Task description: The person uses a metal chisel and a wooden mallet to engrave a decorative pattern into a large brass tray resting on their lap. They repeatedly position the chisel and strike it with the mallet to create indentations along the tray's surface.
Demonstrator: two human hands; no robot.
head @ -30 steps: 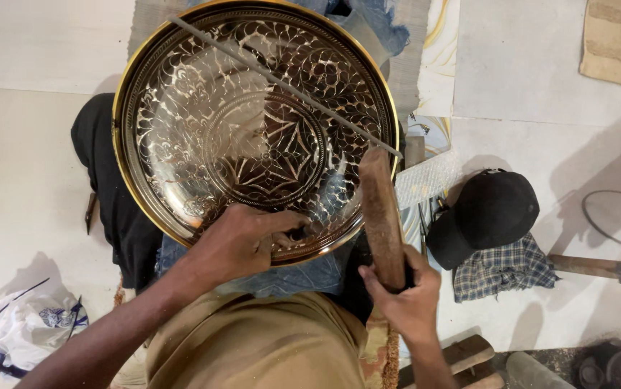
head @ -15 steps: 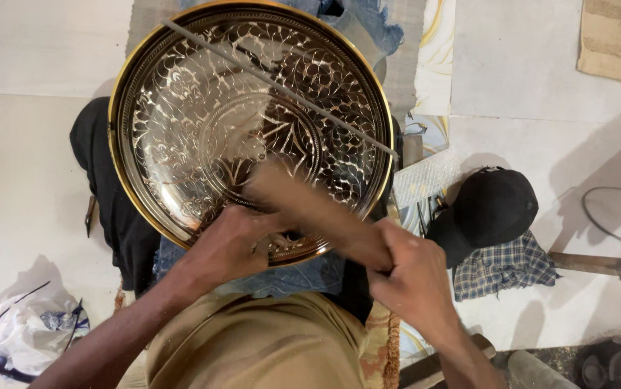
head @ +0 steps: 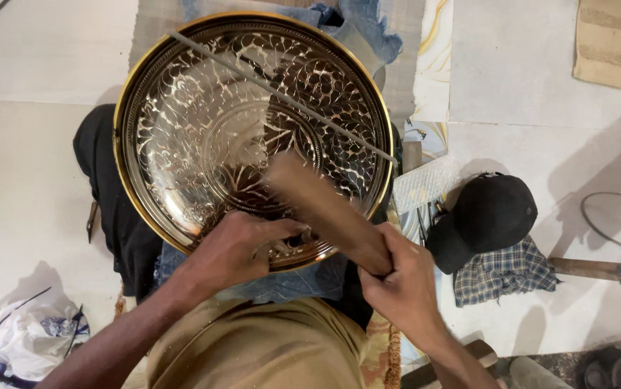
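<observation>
Mallet (head: 325, 209) swung lower; right hand (head: 400, 284) clenching it; left hand (head: 242, 248) pinching punch, black cap (head: 487, 216) beside.

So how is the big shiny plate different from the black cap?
The plate is wide, shiny and gold-rimmed, with carved patterns; the cap is small, plain and dull black. The plate lies under the left hand, which rests on its near rim, while the cap sits untouched on a checked cloth. Both are round.

Single head-worn view, straight down, close over the lap.
</observation>
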